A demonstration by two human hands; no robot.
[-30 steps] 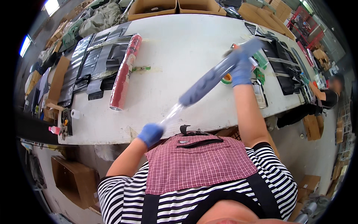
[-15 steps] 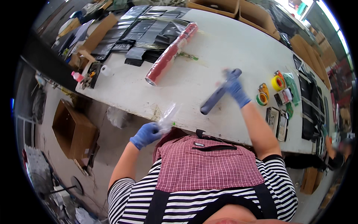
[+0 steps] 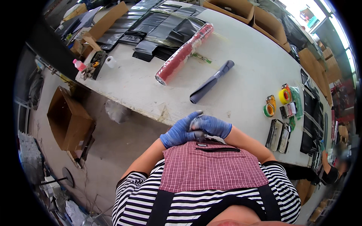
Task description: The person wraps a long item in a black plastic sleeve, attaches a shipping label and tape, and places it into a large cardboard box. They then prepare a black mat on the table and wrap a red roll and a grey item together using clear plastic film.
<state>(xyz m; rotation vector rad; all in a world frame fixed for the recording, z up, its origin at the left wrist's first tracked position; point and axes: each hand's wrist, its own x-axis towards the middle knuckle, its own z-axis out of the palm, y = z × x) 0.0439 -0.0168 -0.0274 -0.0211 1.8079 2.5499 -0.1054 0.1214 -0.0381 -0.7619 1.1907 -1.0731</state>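
Observation:
My left hand (image 3: 178, 132) and my right hand (image 3: 212, 126), both in blue gloves, are pressed together in front of my apron, by the table's near edge. The right fingers are curled in against the left palm, while the left fingers and thumb close around them. A greyish, shiny bit shows between them, too small to make out. Just beyond the hands, a dark blue-grey rolled sheet (image 3: 211, 83) lies slanted on the white table. To its left lies a larger red roll (image 3: 184, 54) in clear wrap.
Flat black plastic packs (image 3: 166, 32) cover the table's far left. Tape rolls (image 3: 284, 96) and small boxes (image 3: 279, 136) stand on the right, beside long black packs (image 3: 313, 113). Cardboard boxes (image 3: 269, 28) line the far edge; another box (image 3: 71, 120) sits on the floor at left. A person (image 3: 332, 173) works at far right.
My right hand has let go of the blue-grey roll, which now lies on the table, and has come back to meet my left hand. The clear film in my left hand no longer shows plainly.

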